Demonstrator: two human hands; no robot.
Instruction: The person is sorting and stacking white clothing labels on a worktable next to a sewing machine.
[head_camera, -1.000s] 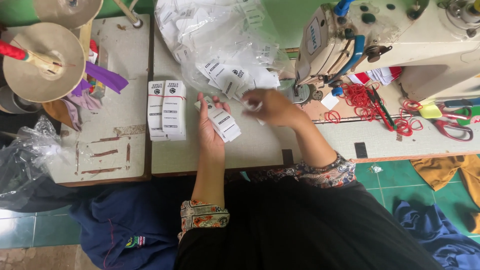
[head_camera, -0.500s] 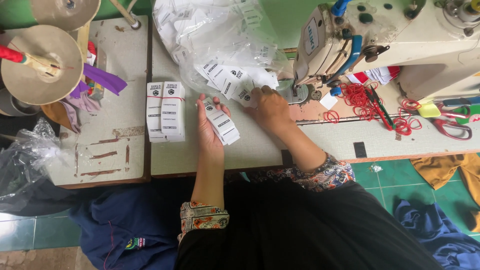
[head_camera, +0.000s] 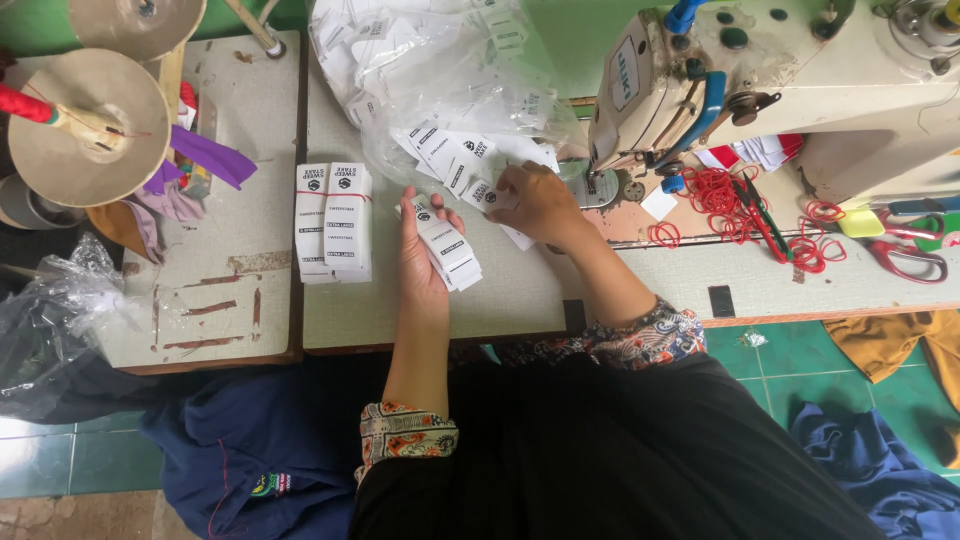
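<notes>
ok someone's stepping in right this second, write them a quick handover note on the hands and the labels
Left hand: palm up over the table, holding a small stack of white labels.
Right hand: on the loose labels spilling from the clear plastic bag, fingers pinching one.
Done: two bundled label stacks, each bound with a red band, lie side by side to the left of the left hand.
Left: the stack in hand has no band on it; many loose labels remain at and inside the bag. Red rubber bands lie to the right by the sewing machine.
</notes>
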